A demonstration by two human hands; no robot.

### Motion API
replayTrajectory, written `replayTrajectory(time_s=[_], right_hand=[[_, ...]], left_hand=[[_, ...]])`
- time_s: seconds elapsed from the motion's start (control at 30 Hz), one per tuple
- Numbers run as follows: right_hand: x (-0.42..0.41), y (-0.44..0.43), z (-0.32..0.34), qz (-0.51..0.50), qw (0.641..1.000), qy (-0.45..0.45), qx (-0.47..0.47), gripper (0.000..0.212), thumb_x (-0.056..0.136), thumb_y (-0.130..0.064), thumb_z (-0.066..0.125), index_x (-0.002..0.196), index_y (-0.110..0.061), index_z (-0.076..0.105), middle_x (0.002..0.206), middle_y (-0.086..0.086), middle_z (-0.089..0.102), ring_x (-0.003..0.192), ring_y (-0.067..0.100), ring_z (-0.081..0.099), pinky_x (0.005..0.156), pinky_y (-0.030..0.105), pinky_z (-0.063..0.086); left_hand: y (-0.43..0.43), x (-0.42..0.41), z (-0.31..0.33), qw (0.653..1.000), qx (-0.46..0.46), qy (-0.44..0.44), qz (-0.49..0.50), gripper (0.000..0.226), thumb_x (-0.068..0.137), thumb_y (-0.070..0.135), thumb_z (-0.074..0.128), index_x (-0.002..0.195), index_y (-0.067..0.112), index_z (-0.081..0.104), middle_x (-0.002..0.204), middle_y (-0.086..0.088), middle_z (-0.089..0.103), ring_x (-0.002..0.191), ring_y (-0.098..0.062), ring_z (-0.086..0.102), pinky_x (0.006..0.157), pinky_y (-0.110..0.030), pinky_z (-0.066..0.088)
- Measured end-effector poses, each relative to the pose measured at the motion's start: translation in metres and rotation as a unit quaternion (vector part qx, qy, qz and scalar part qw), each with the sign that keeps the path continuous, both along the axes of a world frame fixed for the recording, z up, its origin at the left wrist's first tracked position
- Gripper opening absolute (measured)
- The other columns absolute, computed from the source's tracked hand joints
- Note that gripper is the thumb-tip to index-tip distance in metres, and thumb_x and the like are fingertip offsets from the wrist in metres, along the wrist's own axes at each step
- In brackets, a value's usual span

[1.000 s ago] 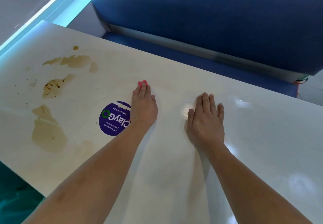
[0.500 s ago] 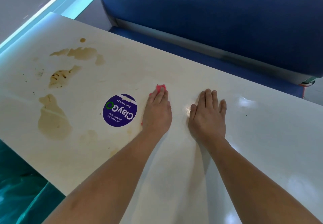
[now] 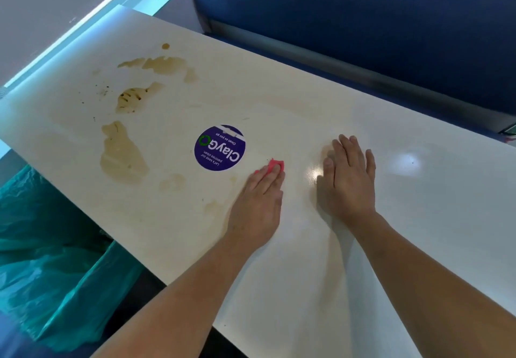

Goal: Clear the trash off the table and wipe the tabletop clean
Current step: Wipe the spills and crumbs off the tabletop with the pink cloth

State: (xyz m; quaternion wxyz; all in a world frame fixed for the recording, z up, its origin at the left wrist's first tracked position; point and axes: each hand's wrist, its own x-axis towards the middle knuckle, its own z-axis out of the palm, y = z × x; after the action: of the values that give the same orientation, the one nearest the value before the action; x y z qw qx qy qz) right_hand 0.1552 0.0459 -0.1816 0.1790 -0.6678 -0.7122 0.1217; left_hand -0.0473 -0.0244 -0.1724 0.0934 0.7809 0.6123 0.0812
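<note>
The left hand (image 3: pixel 257 204) lies flat, fingers straight, pressing a pink cloth (image 3: pixel 275 165) onto the surface (image 3: pixel 432 218). The right hand (image 3: pixel 349 182) rests flat and empty just beside it, apparently bracing. Wiping is the step in hand, and no trash shows on top. Just past the left fingertips sits a round purple sticker (image 3: pixel 220 147). Farther left, 3 large brown spills (image 3: pixel 122 156) lie unwiped, so the next stroke should probably sweep that way, pressing firmly. Left of the left forearm hangs a green bin bag (image 3: pixel 42 260); I cannot tell what is in it.

both hands (image 3: pixel 301 190) flat, fingers straight, arms extended
</note>
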Motion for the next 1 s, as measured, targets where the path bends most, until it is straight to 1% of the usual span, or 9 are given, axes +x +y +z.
replayTrajectory(time_s=[0.2,0.3,0.43,0.5,0.57,0.67,0.77,0.9,1.0], right_hand=[[-0.024,-0.042,0.006,0.001,1.0,0.015,0.023,0.063,0.105,-0.041,0.014,0.153,-0.008,0.04,0.166,0.004,0.028,0.156,0.017,0.012,0.127,0.041,0.001],[-0.03,-0.057,0.008,-0.003,1.0,0.004,0.018,0.057,0.105,-0.033,0.021,0.15,-0.007,0.043,0.165,0.008,0.03,0.155,0.022,0.016,0.127,0.044,0.008],[-0.057,-0.083,0.015,-0.009,0.999,0.042,0.01,0.049,0.096,-0.017,0.04,0.142,-0.003,0.054,0.158,0.014,0.039,0.147,0.034,0.032,0.119,0.051,0.03],[-0.08,-0.091,0.021,0.011,0.996,0.092,0.01,0.056,0.092,-0.02,0.036,0.141,-0.001,0.054,0.156,0.016,0.042,0.144,0.036,0.036,0.117,0.05,0.033],[-0.105,-0.087,0.025,0.043,0.992,0.118,0.014,0.054,0.097,-0.019,0.035,0.146,-0.001,0.049,0.158,0.016,0.04,0.147,0.034,0.034,0.119,0.049,0.031],[-0.136,-0.072,0.02,0.097,0.991,0.085,-0.033,0.055,0.108,-0.029,0.028,0.16,-0.011,0.026,0.169,0.005,0.018,0.157,0.022,0.009,0.127,0.042,0.012],[-0.156,-0.064,0.006,0.134,0.989,-0.006,-0.059,0.058,0.109,-0.034,0.018,0.162,-0.012,0.015,0.171,0.003,0.005,0.157,0.019,-0.006,0.128,0.04,-0.001],[-0.14,-0.07,-0.002,0.114,0.992,-0.042,-0.039,0.059,0.102,-0.024,0.021,0.159,-0.008,0.03,0.169,0.009,0.017,0.157,0.026,0.008,0.127,0.046,0.007],[-0.113,-0.061,0.0,0.012,0.999,-0.015,-0.034,0.066,0.092,-0.024,0.024,0.152,0.0,0.04,0.164,0.016,0.031,0.154,0.032,0.02,0.126,0.05,0.013]], left_hand=[[0.042,-0.017,0.0,0.994,-0.018,0.083,0.071,0.056,0.109,0.023,0.014,0.162,0.003,0.011,0.171,-0.009,0.01,0.158,-0.02,0.002,0.127,-0.036,0.006],[0.036,-0.016,-0.002,0.993,-0.035,0.071,0.093,0.056,0.109,0.022,0.013,0.161,0.001,0.008,0.171,-0.01,0.006,0.158,-0.021,-0.001,0.127,-0.036,0.004],[0.008,-0.006,0.017,0.974,-0.104,-0.15,0.137,0.053,0.111,0.023,0.026,0.161,0.008,0.022,0.171,-0.004,0.012,0.157,-0.014,0.003,0.125,-0.024,-0.003],[0.003,-0.016,0.036,0.934,-0.125,-0.288,0.172,0.05,0.111,0.024,0.034,0.161,0.019,0.029,0.168,0.004,0.022,0.155,-0.009,0.015,0.121,-0.017,0.005],[0.0,-0.042,0.052,0.924,-0.075,-0.328,0.182,0.049,0.108,0.019,0.042,0.156,0.024,0.039,0.162,0.008,0.037,0.149,-0.007,0.031,0.121,-0.022,0.019],[-0.001,-0.099,0.059,0.95,-0.004,-0.226,0.216,0.047,0.104,0.012,0.045,0.15,0.017,0.049,0.156,-0.002,0.046,0.141,-0.019,0.041,0.116,-0.029,0.029],[-0.007,-0.161,0.054,0.967,-0.051,-0.08,0.237,0.047,0.106,0.018,0.042,0.152,0.012,0.046,0.163,-0.009,0.034,0.148,-0.029,0.029,0.121,-0.037,0.022],[-0.011,-0.21,0.045,0.973,-0.153,0.022,0.17,0.056,0.109,0.033,0.032,0.16,0.011,0.028,0.17,-0.004,0.017,0.155,-0.021,0.018,0.126,-0.034,0.014],[-0.004,-0.215,0.041,0.969,-0.184,0.055,0.155,0.057,0.11,0.033,0.027,0.162,0.01,0.023,0.171,-0.004,0.012,0.156,-0.018,0.016,0.124,-0.029,0.009]])
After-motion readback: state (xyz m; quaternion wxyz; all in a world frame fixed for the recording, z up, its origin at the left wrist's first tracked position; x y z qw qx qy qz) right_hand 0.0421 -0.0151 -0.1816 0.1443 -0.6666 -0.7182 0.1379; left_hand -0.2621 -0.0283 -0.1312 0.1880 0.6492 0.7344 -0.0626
